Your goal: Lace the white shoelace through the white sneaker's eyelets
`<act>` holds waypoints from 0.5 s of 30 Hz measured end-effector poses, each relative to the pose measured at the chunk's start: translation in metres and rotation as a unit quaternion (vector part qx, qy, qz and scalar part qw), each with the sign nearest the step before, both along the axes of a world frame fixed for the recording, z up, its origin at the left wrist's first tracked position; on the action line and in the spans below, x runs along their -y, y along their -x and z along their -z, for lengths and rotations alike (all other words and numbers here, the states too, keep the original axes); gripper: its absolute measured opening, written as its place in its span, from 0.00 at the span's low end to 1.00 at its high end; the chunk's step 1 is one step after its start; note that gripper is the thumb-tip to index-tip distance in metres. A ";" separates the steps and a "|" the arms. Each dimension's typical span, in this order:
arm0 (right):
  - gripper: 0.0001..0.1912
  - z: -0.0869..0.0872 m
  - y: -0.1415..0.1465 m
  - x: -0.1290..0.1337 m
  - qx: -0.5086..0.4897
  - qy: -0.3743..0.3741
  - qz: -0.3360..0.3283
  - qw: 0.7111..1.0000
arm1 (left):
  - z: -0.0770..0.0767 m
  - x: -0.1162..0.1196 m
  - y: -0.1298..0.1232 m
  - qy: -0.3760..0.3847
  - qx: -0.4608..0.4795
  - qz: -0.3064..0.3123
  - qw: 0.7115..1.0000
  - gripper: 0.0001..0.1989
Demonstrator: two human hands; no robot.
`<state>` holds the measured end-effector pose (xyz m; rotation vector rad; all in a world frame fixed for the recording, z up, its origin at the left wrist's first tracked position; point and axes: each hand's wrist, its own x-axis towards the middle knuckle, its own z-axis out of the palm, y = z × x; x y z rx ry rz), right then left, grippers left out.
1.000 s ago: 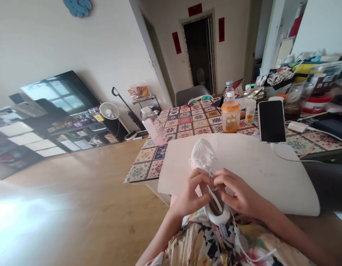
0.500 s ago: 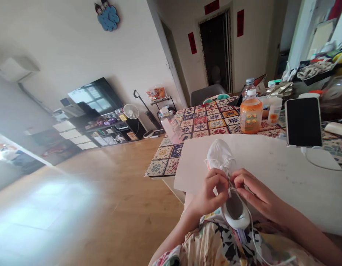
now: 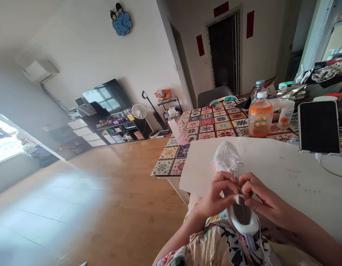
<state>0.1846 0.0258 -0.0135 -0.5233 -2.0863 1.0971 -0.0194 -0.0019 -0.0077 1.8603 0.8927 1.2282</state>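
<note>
A white sneaker [image 3: 227, 153] lies with its toe pointing away from me, its heel opening close to my lap and its front over the white sheet. My left hand [image 3: 223, 194] is closed at the lacing, thumb and fingers pinching the white shoelace [image 3: 238, 199]. Right beside it, my right hand [image 3: 259, 194] is bent in a pinch at the same lacing, fingertips nearly touching the left ones. The fingers cover the upper eyelets, so exactly how the lace runs there is hidden. A loose lace end trails down the shoe's right side.
The white sheet [image 3: 270, 159] covers the near tabletop, with a patterned tablecloth [image 3: 206, 122] beyond. A phone [image 3: 319, 126] stands on a cabled holder at right. An orange drink bottle [image 3: 261, 116] and a pink-bottomed bottle [image 3: 178, 127] stand farther back.
The view has shifted, so the room appears farther left and the table things farther right. My hands stay at the lacing, fingertips closer together, with a white loop now showing between them.
</note>
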 end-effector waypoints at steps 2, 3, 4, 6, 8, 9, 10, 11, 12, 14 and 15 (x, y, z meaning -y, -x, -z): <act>0.10 0.000 -0.001 0.000 0.005 0.005 -0.007 1.000 | 0.000 -0.001 0.002 0.015 0.020 0.016 1.000 0.19; 0.10 0.000 -0.002 -0.001 0.004 0.011 -0.012 1.000 | 0.000 -0.001 0.003 0.021 0.035 0.025 0.999 0.19; 0.11 0.000 -0.003 -0.001 -0.001 0.021 -0.021 1.000 | 0.000 -0.001 0.004 0.029 0.052 0.037 0.998 0.19; 0.14 0.001 -0.007 -0.003 -0.024 0.053 -0.045 0.997 | -0.002 -0.001 0.005 0.050 0.095 0.066 0.992 0.19; 0.17 0.001 -0.012 -0.004 -0.049 0.086 -0.073 0.992 | -0.004 0.001 0.006 0.074 0.145 0.096 0.982 0.19; 0.18 0.001 -0.014 -0.004 -0.061 0.100 -0.082 0.990 | -0.005 0.003 0.007 0.085 0.171 0.108 0.976 0.19; 0.19 0.000 -0.017 -0.004 -0.072 0.112 -0.084 0.988 | -0.006 0.004 0.007 0.091 0.198 0.117 0.969 0.19; 0.20 0.000 -0.020 -0.004 -0.089 0.123 -0.082 0.985 | -0.007 0.005 0.007 0.093 0.227 0.125 0.961 0.21; 0.21 -0.001 -0.023 -0.004 -0.110 0.132 -0.074 0.982 | -0.007 0.007 0.007 0.090 0.257 0.129 0.954 0.23; 0.23 -0.002 -0.030 -0.005 -0.168 0.136 -0.044 0.975 | -0.010 0.010 0.007 0.075 0.320 0.122 0.937 0.28; 0.25 -0.003 -0.034 -0.006 -0.202 0.122 -0.021 0.971 | -0.012 0.011 0.007 0.066 0.354 0.109 0.927 0.31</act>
